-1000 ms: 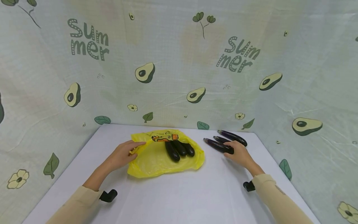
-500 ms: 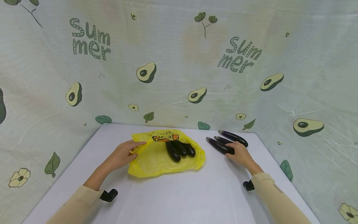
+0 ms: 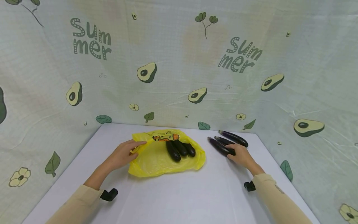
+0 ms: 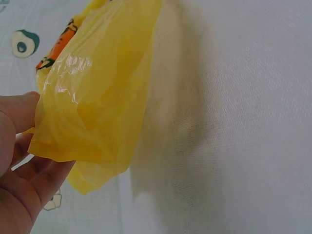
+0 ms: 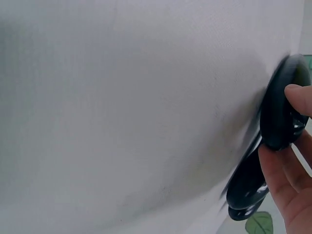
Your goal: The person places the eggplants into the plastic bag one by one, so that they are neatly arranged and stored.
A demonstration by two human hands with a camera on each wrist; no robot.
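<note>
In the head view, a yellow plastic bag point(image 3: 156, 165) lies spread on the table's left half, its mouth held up by my left hand point(image 3: 123, 155). The left wrist view shows thumb and fingers pinching the bag's thin edge point(image 4: 97, 112). Three dark eggplants point(image 3: 173, 152) lie side by side in the bag, their far ends under its printed flap. At the right, my right hand point(image 3: 241, 156) grips the thick end of the nearest eggplant point(image 3: 218, 146). Thumb and fingers close around this eggplant point(image 5: 277, 109) in the right wrist view. Two more eggplants point(image 3: 235, 137) lie just behind it.
A white table point(image 3: 179, 196) carries everything. A patterned cloth point(image 3: 170, 46) with avocados and lettering rises behind it and along both sides. Black wrist devices point(image 3: 109, 195) sit at both beige cuffs.
The head view has shifted slightly. The gripped eggplant's stem end has swung a little to the right with my right hand. My left hand and the bag look unchanged.
</note>
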